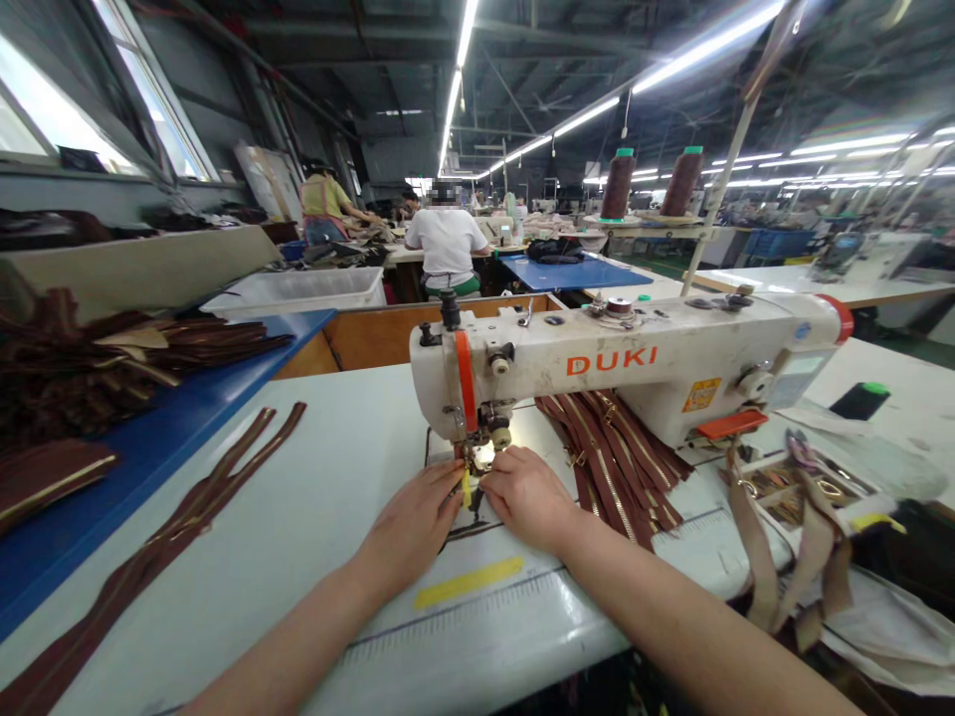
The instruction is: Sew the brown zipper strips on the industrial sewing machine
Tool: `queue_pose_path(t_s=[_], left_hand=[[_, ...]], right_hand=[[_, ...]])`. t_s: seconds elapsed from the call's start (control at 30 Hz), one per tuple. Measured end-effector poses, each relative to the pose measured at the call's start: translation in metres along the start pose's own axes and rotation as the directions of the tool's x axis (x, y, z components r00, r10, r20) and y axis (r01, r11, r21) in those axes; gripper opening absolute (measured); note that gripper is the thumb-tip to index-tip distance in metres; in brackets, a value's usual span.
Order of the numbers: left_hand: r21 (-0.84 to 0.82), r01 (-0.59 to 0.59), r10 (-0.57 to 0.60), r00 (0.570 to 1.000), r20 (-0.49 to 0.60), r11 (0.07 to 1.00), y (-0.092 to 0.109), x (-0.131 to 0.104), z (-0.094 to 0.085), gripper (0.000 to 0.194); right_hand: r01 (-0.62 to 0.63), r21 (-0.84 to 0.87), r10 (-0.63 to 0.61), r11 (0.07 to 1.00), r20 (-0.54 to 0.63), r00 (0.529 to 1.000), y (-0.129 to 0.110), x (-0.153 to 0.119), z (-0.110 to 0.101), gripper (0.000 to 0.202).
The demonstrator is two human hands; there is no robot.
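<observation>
Under the needle end of a white sewing machine [537, 373], my two hands meet close together. My left hand [418, 517] lies to the left of the presser foot, its fingers bent and pressed together at the needle plate. On the other side my right hand [526, 497] is closed, thumb and fingers pinched beside the needle. Whatever they hold is small and mostly covered by the fingers, so I cannot make it out. Just right of my right hand, several brown zipper strips [608, 462] with gold-coloured teeth lie beneath the machine arm.
Long brown zipper strips [186, 522] lie on the left of the table. More brown pieces are heaped on a blue surface [194, 428]. At right stands a tray [810, 487] of small metal parts, with beige straps [757, 547] hanging over it. A person in white [448, 244] sits ahead.
</observation>
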State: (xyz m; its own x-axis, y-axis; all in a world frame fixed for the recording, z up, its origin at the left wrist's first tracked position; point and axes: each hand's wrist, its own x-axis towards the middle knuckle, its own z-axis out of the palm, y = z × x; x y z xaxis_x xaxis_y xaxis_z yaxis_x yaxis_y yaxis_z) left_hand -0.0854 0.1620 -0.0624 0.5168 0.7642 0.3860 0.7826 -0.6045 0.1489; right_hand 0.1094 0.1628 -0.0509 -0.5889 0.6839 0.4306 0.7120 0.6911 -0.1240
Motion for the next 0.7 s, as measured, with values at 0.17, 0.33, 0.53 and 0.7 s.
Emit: queue_pose_path(t_s=[0.17, 0.33, 0.53, 0.7], left_hand=[[-0.012, -0.012, 0.012, 1.0, -0.004, 1.0, 0.0, 0.002, 0.0, 0.034], [-0.017, -0.019, 0.018, 1.0, -0.013, 1.0, 0.0, 0.005, -0.004, 0.034], [0.045, 0.025, -0.023, 0.999, -0.038, 0.999, 0.01, -0.042, -0.025, 0.031], [-0.078, 0.039, -0.035, 0.998, 0.053, 0.996, 0.022, -0.078, -0.051, 0.029]], right_hand=[[-0.014, 0.022, 0.014, 1.0, -0.02, 1.0, 0.001, 0.0, 0.002, 0.025], [-0.008, 0.027, 0.009, 1.0, -0.036, 0.999, 0.001, 0.0, 0.003, 0.023], [-0.001, 0.064, 0.006, 0.998, -0.082, 0.997, -0.002, -0.004, 0.005, 0.022], [0.024, 0.095, -0.015, 0.995, -0.1, 0.995, -0.004, -0.005, 0.008, 0.021]])
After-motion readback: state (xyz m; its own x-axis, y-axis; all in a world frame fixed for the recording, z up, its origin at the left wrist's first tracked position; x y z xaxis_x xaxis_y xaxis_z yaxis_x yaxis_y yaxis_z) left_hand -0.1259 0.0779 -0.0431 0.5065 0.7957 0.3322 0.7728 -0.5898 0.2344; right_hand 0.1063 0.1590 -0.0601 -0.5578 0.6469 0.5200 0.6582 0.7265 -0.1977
